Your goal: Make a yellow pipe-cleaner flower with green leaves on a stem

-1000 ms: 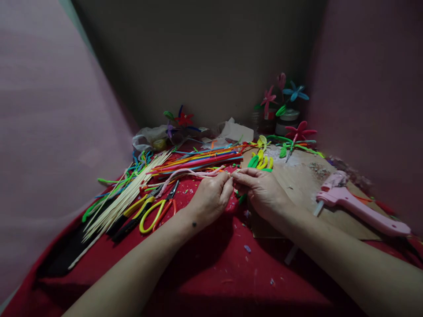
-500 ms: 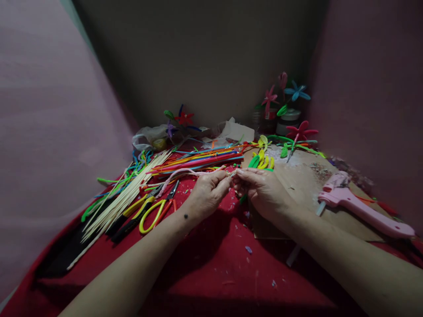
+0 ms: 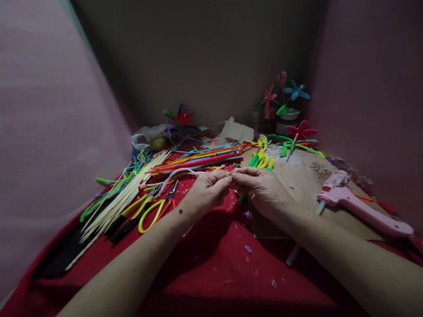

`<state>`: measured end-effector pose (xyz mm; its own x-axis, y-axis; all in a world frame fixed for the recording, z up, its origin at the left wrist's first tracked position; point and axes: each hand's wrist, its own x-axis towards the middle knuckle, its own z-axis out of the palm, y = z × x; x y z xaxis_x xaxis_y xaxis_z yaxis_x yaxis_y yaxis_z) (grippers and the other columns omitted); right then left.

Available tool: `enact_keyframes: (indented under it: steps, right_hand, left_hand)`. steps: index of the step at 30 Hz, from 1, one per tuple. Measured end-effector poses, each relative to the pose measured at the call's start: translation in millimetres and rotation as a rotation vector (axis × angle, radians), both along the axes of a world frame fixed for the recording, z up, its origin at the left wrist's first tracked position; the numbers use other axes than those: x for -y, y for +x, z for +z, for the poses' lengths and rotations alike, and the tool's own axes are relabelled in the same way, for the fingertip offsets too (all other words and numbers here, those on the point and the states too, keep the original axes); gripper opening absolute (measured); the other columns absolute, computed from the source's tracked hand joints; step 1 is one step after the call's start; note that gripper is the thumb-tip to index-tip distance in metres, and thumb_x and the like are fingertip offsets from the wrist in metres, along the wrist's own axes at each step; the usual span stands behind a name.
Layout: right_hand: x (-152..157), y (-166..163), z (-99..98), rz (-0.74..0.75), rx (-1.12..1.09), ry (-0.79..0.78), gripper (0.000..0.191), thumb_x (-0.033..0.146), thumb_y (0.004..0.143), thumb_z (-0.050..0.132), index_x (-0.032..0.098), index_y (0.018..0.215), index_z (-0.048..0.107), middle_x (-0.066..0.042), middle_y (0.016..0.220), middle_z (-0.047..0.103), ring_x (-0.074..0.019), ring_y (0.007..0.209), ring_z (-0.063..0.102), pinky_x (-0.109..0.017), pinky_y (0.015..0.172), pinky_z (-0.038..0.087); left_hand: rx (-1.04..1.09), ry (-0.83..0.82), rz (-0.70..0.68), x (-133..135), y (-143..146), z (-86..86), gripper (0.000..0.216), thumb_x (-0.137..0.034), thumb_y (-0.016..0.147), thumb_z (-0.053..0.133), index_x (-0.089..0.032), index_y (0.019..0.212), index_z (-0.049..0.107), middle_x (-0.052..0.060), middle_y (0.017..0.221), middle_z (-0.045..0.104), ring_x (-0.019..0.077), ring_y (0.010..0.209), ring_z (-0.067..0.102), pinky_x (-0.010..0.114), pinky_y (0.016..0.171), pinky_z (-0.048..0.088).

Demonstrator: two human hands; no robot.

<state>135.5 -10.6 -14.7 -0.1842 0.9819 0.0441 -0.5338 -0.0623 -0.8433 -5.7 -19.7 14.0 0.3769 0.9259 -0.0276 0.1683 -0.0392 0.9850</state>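
Head view: left grip (image 3: 206,191) and right grip (image 3: 261,189) met fingertip to fingertip just above the red counter (image 3: 224,273). Both were pinched on one end of a pale pink pipe cleaner (image 3: 180,173), and its length trailed left toward the scissors (image 3: 155,211) and skewers (image 3: 125,198). Judged light, fuzzy and not slippery, with a wire core that bends easily and keeps its bend. Best taken with thumb and forefinger close beside the bend, since mid-length would flop. Glue gun (image 3: 360,207) lay on cardboard (image 3: 304,185), well apart to the right.

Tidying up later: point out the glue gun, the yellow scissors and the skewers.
glue gun (image 3: 363,210), head view, its handle.
yellow scissors (image 3: 148,212), head view, handle loop.
skewers (image 3: 122,201), head view, mid-bundle.
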Motion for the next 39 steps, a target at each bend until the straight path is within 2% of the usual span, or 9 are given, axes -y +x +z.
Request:
enact_keyframes:
  steps: [9, 14, 17, 20, 23, 26, 30, 35, 39]
  right_hand:
    - [-0.9, 2.2, 2.1, -0.012, 0.036, 0.018, 0.012, 0.022, 0.059, 0.073, 0.015, 0.065, 0.065, 0.001, 0.057, 0.06, -0.0089, 0.051, 0.05, -0.024, 0.05, 0.036]
    - [-5.0, 20.1, 26.1, -0.149, 0.142, 0.074, 0.011, 0.022, 0.06, 0.071, 0.017, 0.069, 0.068, -0.002, 0.063, 0.064, -0.0105, 0.053, 0.052, -0.025, 0.05, 0.037]
    - [-1.5, 38.1, 40.7, -0.125, 0.437, 0.245, 0.007, 0.026, 0.064, 0.07, 0.019, 0.063, 0.068, -0.001, 0.057, 0.061, -0.0112, 0.051, 0.049, -0.026, 0.05, 0.035]
    - [9.0, 55.9, 40.8, -0.009, 1.001, 0.447, 0.008, 0.026, 0.063, 0.072, 0.021, 0.06, 0.067, -0.001, 0.056, 0.06, -0.0139, 0.054, 0.051, -0.027, 0.052, 0.036]
    - [20.5, 67.8, 25.1, -0.008, 1.486, 0.595, 0.017, 0.03, 0.069, 0.067, 0.022, 0.084, 0.068, -0.005, 0.078, 0.065, -0.0198, 0.074, 0.058, -0.029, 0.062, 0.042]
    - [27.0, 72.8, 5.9, -0.04, 1.655, 0.678, 0.034, 0.033, 0.071, 0.065, 0.022, 0.103, 0.061, -0.008, 0.091, 0.065, -0.023, 0.085, 0.059, -0.032, 0.069, 0.045]
    - [33.1, 77.3, -5.0, -0.048, 1.56, 0.688, 0.038, 0.03, 0.073, 0.061, 0.022, 0.109, 0.056, -0.008, 0.099, 0.063, -0.0246, 0.091, 0.058, -0.035, 0.076, 0.047]
    - [45.4, 83.1, 3.5, 0.027, 1.159, 0.37, 0.044, 0.03, 0.073, 0.061, 0.025, 0.116, 0.051, -0.006, 0.103, 0.061, -0.0195, 0.082, 0.06, -0.033, 0.068, 0.05]
    - [47.2, 79.5, 12.6, 0.014, 0.81, 0.214, 0.049, 0.03, 0.063, 0.072, 0.026, 0.108, 0.056, -0.006, 0.107, 0.058, -0.0211, 0.09, 0.058, -0.036, 0.074, 0.051]
  left_hand:
    - [0.121, -0.051, 0.013, -0.3, 0.6, -3.1, 0.019, -0.026, 0.08, 0.051, -0.015, 0.064, 0.051, -0.008, 0.047, 0.031, 0.0034, 0.04, 0.025, 0.019, 0.041, 0.019]
    - [0.161, -0.012, 0.147, -1.3, -1.2, -2.4, 0.017, -0.021, 0.078, 0.049, -0.014, 0.063, 0.05, -0.007, 0.046, 0.036, 0.0034, 0.039, 0.029, 0.018, 0.039, 0.023]
    - [0.142, 0.006, 0.209, -2.3, -3.5, -2.2, 0.015, -0.02, 0.076, 0.049, -0.014, 0.063, 0.052, -0.006, 0.048, 0.04, 0.0031, 0.038, 0.032, 0.017, 0.038, 0.024]
    - [0.141, 0.007, 0.246, -3.8, -6.2, -2.7, 0.015, -0.022, 0.076, 0.047, -0.014, 0.065, 0.054, -0.005, 0.05, 0.046, 0.0037, 0.038, 0.039, 0.017, 0.038, 0.028]
    - [0.17, 0.002, 0.258, -5.7, -8.1, -5.1, 0.015, -0.022, 0.076, 0.047, -0.014, 0.065, 0.055, -0.004, 0.052, 0.049, 0.0043, 0.039, 0.043, 0.017, 0.039, 0.031]
    - [0.215, -0.006, 0.229, -7.8, -8.1, -9.7, 0.015, -0.021, 0.075, 0.047, -0.014, 0.066, 0.056, -0.003, 0.054, 0.051, 0.0045, 0.041, 0.044, 0.016, 0.04, 0.032]
    - [0.246, -0.043, 0.231, -10.2, -6.5, -15.9, 0.011, -0.018, 0.072, 0.048, -0.014, 0.065, 0.055, -0.002, 0.056, 0.052, 0.0045, 0.043, 0.046, 0.016, 0.04, 0.031]
    - [0.269, -0.059, 0.2, -10.3, -4.8, -17.9, 0.012, -0.017, 0.073, 0.049, -0.014, 0.063, 0.055, -0.002, 0.055, 0.052, 0.0048, 0.042, 0.046, 0.016, 0.037, 0.028]
    - [0.255, -0.061, 0.151, -7.8, -4.0, -17.5, 0.015, -0.021, 0.074, 0.05, -0.015, 0.061, 0.056, -0.003, 0.049, 0.051, 0.0047, 0.038, 0.042, 0.016, 0.035, 0.027]
